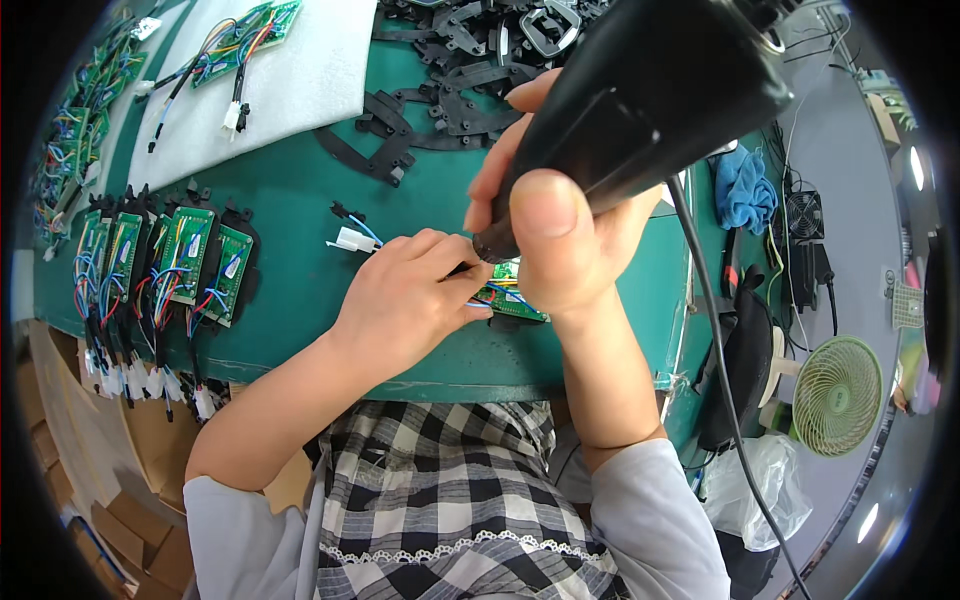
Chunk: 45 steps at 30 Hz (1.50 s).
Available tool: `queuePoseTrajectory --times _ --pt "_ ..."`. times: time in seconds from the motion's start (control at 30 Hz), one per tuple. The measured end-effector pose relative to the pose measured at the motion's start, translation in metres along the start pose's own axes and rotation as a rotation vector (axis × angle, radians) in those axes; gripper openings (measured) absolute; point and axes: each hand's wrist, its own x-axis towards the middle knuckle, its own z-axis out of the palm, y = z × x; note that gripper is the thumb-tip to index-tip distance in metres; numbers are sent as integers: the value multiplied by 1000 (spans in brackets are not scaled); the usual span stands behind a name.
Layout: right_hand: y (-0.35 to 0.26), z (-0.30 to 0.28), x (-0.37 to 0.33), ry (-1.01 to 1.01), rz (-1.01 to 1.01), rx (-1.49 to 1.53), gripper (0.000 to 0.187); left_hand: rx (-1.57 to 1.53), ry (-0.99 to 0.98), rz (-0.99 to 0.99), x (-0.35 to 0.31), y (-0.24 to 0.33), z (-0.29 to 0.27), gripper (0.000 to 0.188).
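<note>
My right hand is wrapped round a black electric screwdriver, which slants down to the left and has a cable. Its nose points at a green circuit board with coloured wires, set on a black plastic piece near the table's front edge. Over the board's left part lies my left hand, fingers bent together beside the screwdriver's nose; what they pinch is hidden. From behind this hand a white connector on wires sticks out to the left. The tip of the driver cannot be seen.
Several boards on black frames stand at the left, their wires hanging over the table edge. A white foam sheet bears another wired board. Black plastic brackets are piled at the back. Rightward are a blue cloth and green fan.
</note>
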Motion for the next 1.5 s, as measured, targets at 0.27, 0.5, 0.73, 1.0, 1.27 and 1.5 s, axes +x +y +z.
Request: queuePoseTrajectory --times 0.27,0.5,0.73,1.0,1.27,1.5 --pt "-4 -23 -3 23 58 -194 76 -10 -45 20 2 -1 -2 34" --pt "-48 -112 48 494 -256 -442 77 -59 -146 -58 15 2 -9 28" --pt "-31 -112 47 437 -218 -384 74 -69 -104 -66 15 0 -2 22" --pt "-36 -85 17 387 74 -286 76 -114 -60 -89 12 -4 0 19" --pt "-33 -33 -26 166 181 -65 83 -162 -66 -126 12 -8 0 15" --pt "-28 -22 -28 27 183 -163 83 -162 -55 -106 11 -12 1 11"
